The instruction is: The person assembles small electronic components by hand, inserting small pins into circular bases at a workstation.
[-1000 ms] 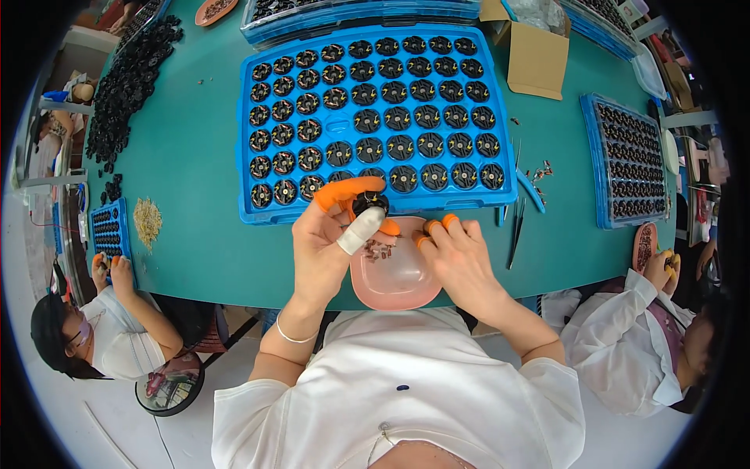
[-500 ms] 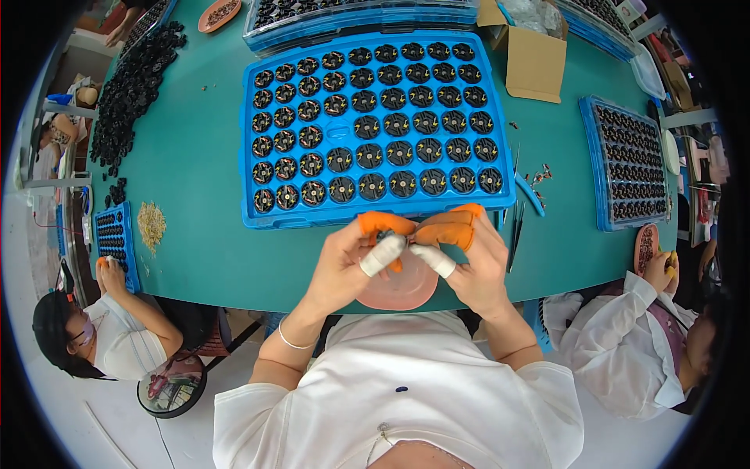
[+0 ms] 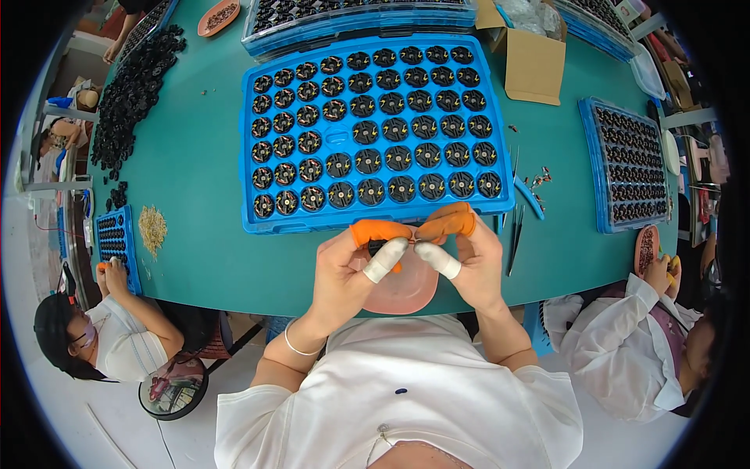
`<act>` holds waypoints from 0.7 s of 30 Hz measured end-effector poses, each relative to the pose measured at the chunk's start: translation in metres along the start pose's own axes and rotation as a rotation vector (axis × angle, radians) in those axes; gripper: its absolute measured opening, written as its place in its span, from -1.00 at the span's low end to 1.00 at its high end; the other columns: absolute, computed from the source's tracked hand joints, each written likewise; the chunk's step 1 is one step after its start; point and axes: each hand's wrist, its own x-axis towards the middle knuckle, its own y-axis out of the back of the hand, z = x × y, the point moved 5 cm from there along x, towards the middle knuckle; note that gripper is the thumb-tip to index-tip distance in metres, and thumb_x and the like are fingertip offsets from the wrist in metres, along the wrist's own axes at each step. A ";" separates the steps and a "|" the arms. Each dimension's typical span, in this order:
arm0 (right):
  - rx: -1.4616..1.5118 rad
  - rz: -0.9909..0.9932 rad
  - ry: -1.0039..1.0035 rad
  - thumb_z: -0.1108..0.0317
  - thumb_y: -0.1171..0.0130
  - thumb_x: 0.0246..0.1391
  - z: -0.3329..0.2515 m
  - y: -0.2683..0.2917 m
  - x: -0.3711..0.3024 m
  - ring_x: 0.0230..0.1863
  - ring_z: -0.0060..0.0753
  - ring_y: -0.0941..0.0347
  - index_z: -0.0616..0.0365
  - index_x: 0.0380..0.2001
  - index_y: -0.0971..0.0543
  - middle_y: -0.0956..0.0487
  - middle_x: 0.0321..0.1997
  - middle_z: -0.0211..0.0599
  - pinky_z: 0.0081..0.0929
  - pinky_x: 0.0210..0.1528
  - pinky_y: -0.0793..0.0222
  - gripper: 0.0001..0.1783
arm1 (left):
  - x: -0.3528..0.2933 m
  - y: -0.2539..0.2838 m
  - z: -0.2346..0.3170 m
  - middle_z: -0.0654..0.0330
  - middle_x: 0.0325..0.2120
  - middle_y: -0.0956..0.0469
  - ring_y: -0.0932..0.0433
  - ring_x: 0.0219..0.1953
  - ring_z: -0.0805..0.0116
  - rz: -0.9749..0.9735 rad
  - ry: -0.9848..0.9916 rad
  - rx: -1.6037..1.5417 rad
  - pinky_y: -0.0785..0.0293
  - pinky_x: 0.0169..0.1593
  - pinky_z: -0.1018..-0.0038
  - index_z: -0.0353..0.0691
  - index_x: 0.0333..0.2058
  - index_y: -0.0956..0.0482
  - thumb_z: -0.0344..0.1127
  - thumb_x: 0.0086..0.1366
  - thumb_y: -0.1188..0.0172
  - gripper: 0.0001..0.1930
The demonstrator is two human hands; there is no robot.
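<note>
Over a pink bowl [image 3: 402, 301] at the table's near edge, my hands meet fingertip to fingertip. My left hand [image 3: 348, 262] is closed on a small black round part [image 3: 376, 246], mostly hidden by the fingers. My right hand [image 3: 469, 254] pinches at the same spot, on something too small to make out. Both hands wear orange finger covers and white thumb covers. Just beyond them lies a blue tray [image 3: 344, 217] with rows of black round parts that carry small coloured pieces. One pocket [image 3: 337, 138] in it shows bare blue.
Right of the tray lie tweezers [image 3: 516, 238], blue-handled pliers [image 3: 531, 197] and small loose components [image 3: 539, 178]. A cardboard box [image 3: 535, 66] and stacked trays [image 3: 359, 27] stand behind. Black parts [image 3: 133, 102] are heaped at left. Co-workers sit on both sides.
My hands have shifted slightly and their fingertips now press closer together. The right orange-covered fingers have moved in toward the left thumb. The black part stays in my left hand.
</note>
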 end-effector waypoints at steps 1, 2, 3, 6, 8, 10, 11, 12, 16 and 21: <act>0.028 0.065 0.023 0.60 -0.34 -0.15 -0.001 0.000 -0.001 -0.28 -0.51 -0.38 0.27 -0.31 -0.56 -0.49 -0.24 -0.29 -0.54 -0.21 -0.30 -0.74 | 0.000 -0.002 0.001 0.11 -0.38 -0.60 -0.56 -0.46 0.43 -0.001 0.000 0.001 -0.47 -0.43 0.58 -0.36 -0.24 -0.54 -0.48 0.26 -0.16 -0.89; 0.056 0.131 0.045 0.61 -0.33 -0.15 -0.002 0.000 -0.002 -0.29 -0.51 -0.37 0.27 -0.32 -0.57 -0.50 -0.24 -0.29 -0.55 -0.21 -0.29 -0.75 | 0.000 -0.002 0.007 0.14 -0.39 -0.60 -0.56 -0.46 0.45 0.036 -0.081 0.144 -0.47 -0.42 0.59 -0.36 -0.25 -0.55 -0.48 0.25 -0.18 -0.89; 0.057 0.132 0.046 0.61 -0.33 -0.15 -0.003 -0.003 -0.003 -0.29 -0.51 -0.37 0.27 -0.32 -0.57 -0.50 -0.24 -0.29 -0.55 -0.21 -0.29 -0.75 | -0.001 -0.002 0.012 0.16 -0.41 -0.60 -0.56 -0.47 0.46 0.073 -0.163 0.286 -0.46 -0.41 0.60 -0.35 -0.25 -0.56 -0.48 0.24 -0.19 -0.88; -0.021 0.184 0.088 0.61 -0.32 -0.14 -0.008 -0.006 -0.003 -0.29 -0.48 -0.39 0.28 -0.33 -0.56 -0.51 -0.26 -0.28 -0.56 -0.24 -0.31 -0.77 | -0.004 -0.002 0.012 0.12 -0.38 -0.60 -0.48 -0.51 0.44 0.146 -0.170 0.343 -0.38 -0.42 0.60 -0.33 -0.26 -0.60 -0.45 0.16 -0.28 -0.83; -0.174 0.243 0.201 0.59 -0.33 -0.14 -0.015 -0.006 -0.003 -0.33 -0.45 -0.40 0.28 -0.33 -0.56 -0.52 -0.29 -0.26 -0.55 -0.29 -0.32 -0.77 | -0.006 -0.003 0.010 0.12 -0.38 -0.60 -0.47 -0.52 0.43 0.164 -0.169 0.358 -0.37 -0.44 0.59 -0.32 -0.26 -0.60 -0.45 0.16 -0.28 -0.83; -0.265 0.279 0.303 0.59 -0.33 -0.14 -0.018 -0.008 -0.002 -0.34 -0.45 -0.40 0.28 -0.33 -0.56 -0.53 -0.29 -0.25 -0.54 -0.31 -0.33 -0.77 | -0.006 -0.005 0.011 0.11 -0.38 -0.60 -0.47 -0.53 0.41 0.183 -0.167 0.374 -0.36 -0.46 0.58 -0.32 -0.26 -0.61 -0.45 0.15 -0.28 -0.83; -0.355 0.314 0.405 0.59 -0.33 -0.15 -0.022 -0.009 -0.004 -0.36 -0.44 -0.41 0.29 -0.34 -0.55 -0.53 -0.30 -0.25 -0.54 -0.32 -0.34 -0.76 | -0.006 -0.006 0.013 0.12 -0.39 -0.60 -0.48 -0.52 0.42 0.191 -0.168 0.379 -0.37 -0.44 0.58 -0.32 -0.27 -0.61 -0.45 0.16 -0.28 -0.84; -0.354 0.314 0.406 0.59 -0.33 -0.15 -0.021 -0.010 -0.003 -0.36 -0.44 -0.41 0.29 -0.34 -0.55 -0.53 -0.30 -0.25 -0.54 -0.32 -0.34 -0.76 | -0.005 -0.006 0.014 0.13 -0.41 -0.60 -0.49 -0.52 0.43 0.200 -0.168 0.383 -0.39 -0.42 0.58 -0.32 -0.28 -0.61 -0.44 0.16 -0.28 -0.85; -0.334 0.342 0.313 0.56 -0.27 -0.06 -0.019 -0.006 -0.002 -0.33 -0.47 -0.43 0.28 -0.33 -0.53 -0.51 -0.29 -0.27 -0.53 -0.28 -0.36 -0.82 | -0.007 -0.009 0.004 0.12 -0.30 -0.60 -0.56 -0.38 0.42 0.167 -0.112 0.241 -0.46 -0.33 0.58 -0.33 -0.12 -0.54 -0.43 0.24 -0.20 -0.76; 0.257 0.331 -0.040 0.49 -0.17 0.09 0.006 0.006 -0.001 -0.26 -0.48 -0.42 0.27 -0.25 -0.47 -0.47 -0.21 -0.27 -0.52 -0.12 -0.36 -0.84 | 0.002 -0.015 0.002 0.02 -0.05 -0.47 -0.55 -0.07 0.29 0.049 0.052 -0.279 -0.55 -0.09 0.47 -0.36 0.17 -0.23 -0.42 0.38 0.02 -0.59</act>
